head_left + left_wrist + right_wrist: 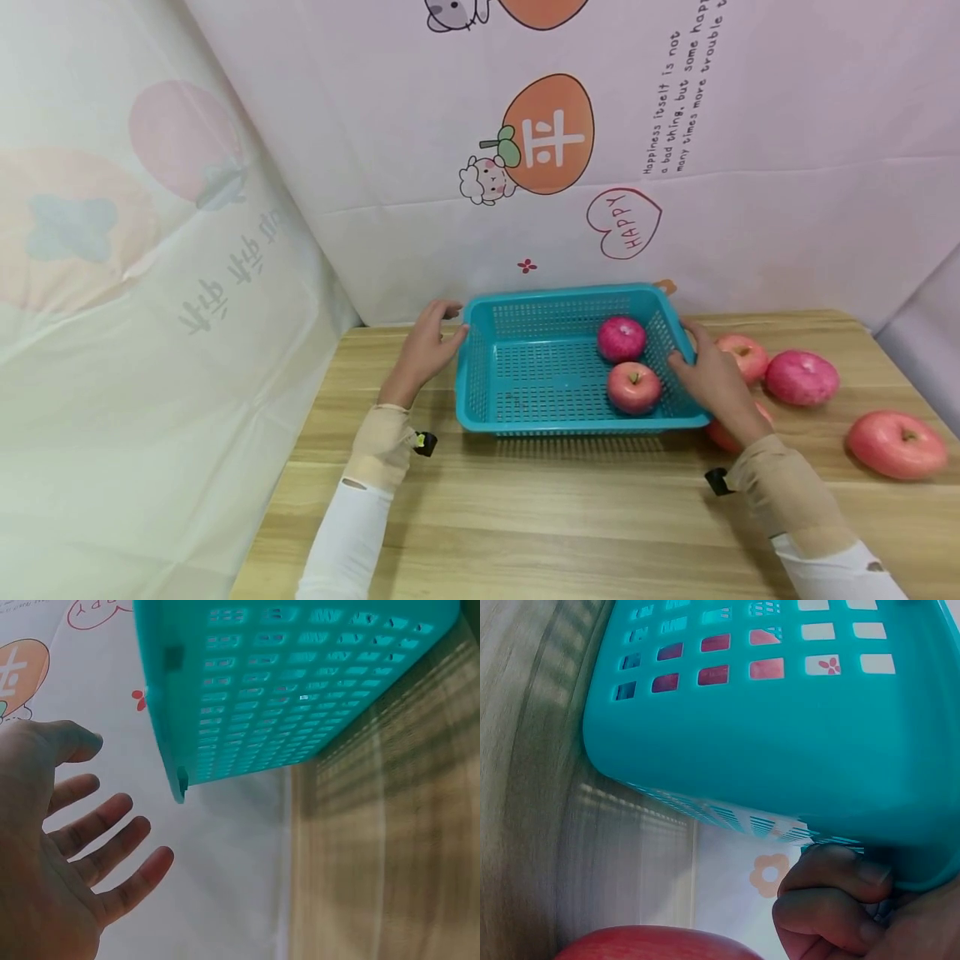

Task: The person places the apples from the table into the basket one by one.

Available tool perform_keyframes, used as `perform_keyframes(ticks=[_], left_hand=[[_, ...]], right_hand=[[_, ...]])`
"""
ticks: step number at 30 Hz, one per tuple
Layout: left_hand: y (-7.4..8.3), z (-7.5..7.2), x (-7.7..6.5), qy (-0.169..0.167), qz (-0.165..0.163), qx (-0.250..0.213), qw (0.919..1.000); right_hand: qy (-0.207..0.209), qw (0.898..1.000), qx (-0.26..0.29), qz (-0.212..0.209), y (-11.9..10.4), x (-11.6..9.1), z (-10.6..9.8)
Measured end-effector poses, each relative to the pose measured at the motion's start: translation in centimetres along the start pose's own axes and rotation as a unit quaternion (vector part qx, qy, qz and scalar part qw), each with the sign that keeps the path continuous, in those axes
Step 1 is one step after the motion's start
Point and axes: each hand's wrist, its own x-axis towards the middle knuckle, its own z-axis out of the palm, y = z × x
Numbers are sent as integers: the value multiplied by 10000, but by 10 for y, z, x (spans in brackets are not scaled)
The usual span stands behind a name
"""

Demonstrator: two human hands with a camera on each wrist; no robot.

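Observation:
A teal plastic basket (pixel 585 426) with perforated walls stands on the wooden table. Inside it, at the right end, are a magenta round fruit (pixel 621 338) and a red apple (pixel 633 388). My right hand (pixel 716 379) grips the basket's right rim; in the right wrist view its curled fingers (pixel 829 874) hook under the rim. My left hand (pixel 427 348) is at the left end, thumb close to the rim. In the left wrist view its fingers (pixel 112 825) are spread and apart from the basket.
Right of the basket lie an apple (pixel 742 357), a magenta fruit (pixel 802 377) and another apple (pixel 897 445). One more apple (pixel 726 435) is partly hidden by my right wrist. A printed cloth (pixel 390 250) hangs behind the table (pixel 555 517).

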Motion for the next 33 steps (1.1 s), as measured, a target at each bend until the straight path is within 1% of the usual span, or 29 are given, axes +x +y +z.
perform_keyframes(ticks=[5, 13, 17, 21, 24, 28, 33], left_hand=[[-5, 6, -5, 105, -209, -45, 9997], [-5, 16, -15, 207, -512, -205, 9983], [-7, 23, -17, 259, -539, -210, 9980], [-6, 29, -19, 209, -563, -294, 9978], [-5, 32, -22, 184, -659, -373, 9970], [-5, 35, -23, 240, -752, -466, 9958], [-5, 40, -25, 271, -753, -621, 9949]], right_hand=[[-37, 10000, -8, 41, 0, 1, 0], [-39, 10000, -17, 60, 0, 2, 0], [-51, 10000, -20, 63, 1, 2, 0], [-45, 10000, -33, 77, 1, 2, 0], [-24, 10000, -36, 56, 1, 2, -1], [2, 10000, -31, 24, 2, 2, 0], [32, 10000, -34, 21, 3, 3, 2]])
